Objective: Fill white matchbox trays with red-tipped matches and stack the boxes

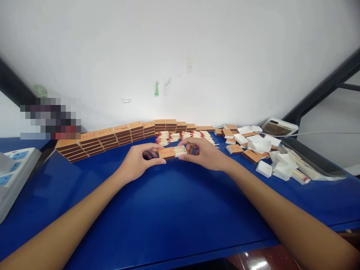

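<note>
Between my hands is a matchbox with an orange printed sleeve [167, 153], its white tray [180, 151] of matches slid partly out to the right. My left hand [139, 159] grips the sleeve, thumb in front and fingers behind. With thumb and fingers, my right hand [201, 153] pinches the right end of the tray. Just behind the hands lie several bunches of loose red-tipped matches [194, 137] on the blue table [168, 210]. The fingertips at the back of the box are partly hidden.
Stacked matchboxes [107, 138] line the wall from the left. At right lie scattered sleeves [251, 155], white trays [263, 168] and a tray of matches [300, 176]. Beyond are a phone-like device [279, 127], a cable and a dark bin [315, 155]. A power strip [17, 168] sits far left.
</note>
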A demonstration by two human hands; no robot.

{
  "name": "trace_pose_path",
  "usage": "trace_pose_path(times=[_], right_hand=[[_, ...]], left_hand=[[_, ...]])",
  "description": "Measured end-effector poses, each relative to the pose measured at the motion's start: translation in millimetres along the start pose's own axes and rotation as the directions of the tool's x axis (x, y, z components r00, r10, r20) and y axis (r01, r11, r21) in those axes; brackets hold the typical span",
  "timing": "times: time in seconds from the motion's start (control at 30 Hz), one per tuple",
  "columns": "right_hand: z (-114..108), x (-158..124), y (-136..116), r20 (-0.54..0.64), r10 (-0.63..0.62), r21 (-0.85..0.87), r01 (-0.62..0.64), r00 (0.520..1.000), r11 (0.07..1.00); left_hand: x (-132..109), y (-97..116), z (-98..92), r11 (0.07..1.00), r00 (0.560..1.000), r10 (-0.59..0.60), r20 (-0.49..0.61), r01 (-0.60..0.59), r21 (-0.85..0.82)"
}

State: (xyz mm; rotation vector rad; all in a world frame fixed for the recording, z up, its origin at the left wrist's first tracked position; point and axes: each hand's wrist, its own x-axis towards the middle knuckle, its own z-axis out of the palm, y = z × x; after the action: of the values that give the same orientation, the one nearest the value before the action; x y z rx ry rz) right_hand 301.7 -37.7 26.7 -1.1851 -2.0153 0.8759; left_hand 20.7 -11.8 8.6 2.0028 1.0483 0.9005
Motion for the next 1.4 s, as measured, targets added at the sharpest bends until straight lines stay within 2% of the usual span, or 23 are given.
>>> trace_pose_path(times=[0.17,0.33,0.47,0.57,0.63,0.73,0.83,1.03,1.17,1.23,1.3,1.33,1.37,1.4], right_hand=[[3,-1,-2,-0.004,-0.031,-0.018,0.031,1.0,0.999],[3,-1,-2,0.037,-0.035,-0.005,0.035,0.999,0.999],[15,-4,-8,0.016,0.019,0.085,-0.02,1.0,0.996],[31,-8,-17,-0.057,0.108,0.125,-0.1,0.993,0.987],[43,-11,-23,-0.069,0.152,0.21,-0.135,0.986,0.968],[55,-15,-27,0.036,0.123,0.351,-0.128,0.992,0.928],[58,-18,-28,0.136,0.117,0.402,-0.163,0.984,0.901],[56,-20,-27,0.177,0.118,0.387,-0.179,0.977,0.904],[56,-19,-22,0.222,0.1,0.406,-0.185,0.97,0.895],[53,-17,-20,0.155,0.121,0.322,-0.166,0.98,0.932],[47,-14,-24,-0.062,0.103,0.196,-0.09,0.993,0.976],[43,-13,-31,-0.182,0.072,0.152,-0.044,0.981,0.987],[39,-14,-40,-0.263,0.037,0.141,0.001,0.964,0.99],[35,-15,-54,-0.293,0.013,0.165,0.038,0.956,0.986]], left_hand=[[0,2,-0.7,1.0,1.0,-0.003,-0.012,0.003,-0.017],[0,4,0.5,1.0,0.999,0.023,0.027,-0.023,0.002],[0,4,3.1,1.0,0.998,0.002,-0.061,-0.004,-0.026],[-1,4,5.4,0.999,0.994,0.002,-0.112,-0.006,-0.042],[-3,4,7.3,1.0,0.991,0.009,-0.133,-0.013,-0.025],[-7,7,10.3,0.999,0.989,0.033,-0.142,-0.031,0.01],[-11,11,11.8,0.997,0.988,0.071,-0.137,-0.066,0.044],[-13,11,10.3,0.985,0.982,0.112,-0.153,-0.089,0.144],[-13,9,11.2,0.971,0.981,0.151,-0.125,-0.123,0.206],[-12,11,9.9,0.954,0.973,0.191,-0.131,-0.153,0.257],[-7,15,4.8,0.926,0.955,0.239,-0.173,-0.171,0.336],[-3,17,0.3,0.907,0.942,0.266,-0.202,-0.174,0.384],[2,20,-5.5,0.886,0.928,0.288,-0.235,-0.165,0.434],[9,22,-12.5,0.863,0.917,0.303,-0.258,-0.149,0.482]])
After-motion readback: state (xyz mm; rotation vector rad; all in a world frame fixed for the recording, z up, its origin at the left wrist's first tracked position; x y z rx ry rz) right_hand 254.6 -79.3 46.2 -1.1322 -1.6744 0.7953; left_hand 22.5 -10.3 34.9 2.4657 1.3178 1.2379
